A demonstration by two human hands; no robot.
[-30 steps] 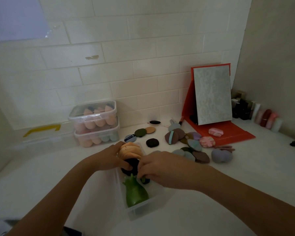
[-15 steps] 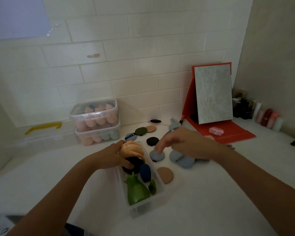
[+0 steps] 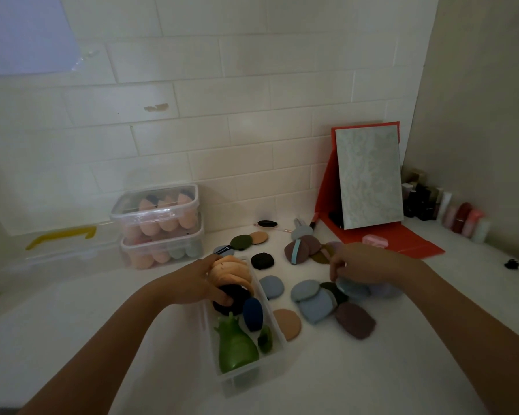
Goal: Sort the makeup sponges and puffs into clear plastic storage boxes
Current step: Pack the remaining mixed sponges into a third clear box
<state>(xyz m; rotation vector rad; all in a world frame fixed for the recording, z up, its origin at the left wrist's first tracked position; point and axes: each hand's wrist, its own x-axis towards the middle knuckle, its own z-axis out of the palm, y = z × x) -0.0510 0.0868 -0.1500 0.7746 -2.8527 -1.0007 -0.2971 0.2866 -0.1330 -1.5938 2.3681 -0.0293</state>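
Rightward has gone the right hand (image 3: 363, 265). Half a second ago it hovered over the blue puff (image 3: 271, 286) just beside the open clear box (image 3: 252, 377). That puff now lies uncovered between the two hands, and the hand sits over the loose pile of puffs (image 3: 312, 301). Its fingers curl downward with the tips at a dark green puff (image 3: 334, 292) in the pile; whether they pinch it cannot be told.

The left hand (image 3: 198, 283) has not shifted. Its fingers wrap over the stack of peach puffs (image 3: 231, 269) at the far end of the box, and its thumb presses a black puff (image 3: 234, 301) beneath the stack. Inside the box, nearer the person than the left thumb, lie a dark blue sponge (image 3: 253, 313) and a green sponge (image 3: 235, 347).

A tan puff (image 3: 288, 323) lies just beside the box's wall on the right hand's side. A mauve puff (image 3: 355, 320) lies on the near side of the right wrist. Beyond the left hand stand two stacked lidded boxes (image 3: 155, 216) filled with sponges. Beyond the right hand stands a mirror on a red stand (image 3: 369, 175).
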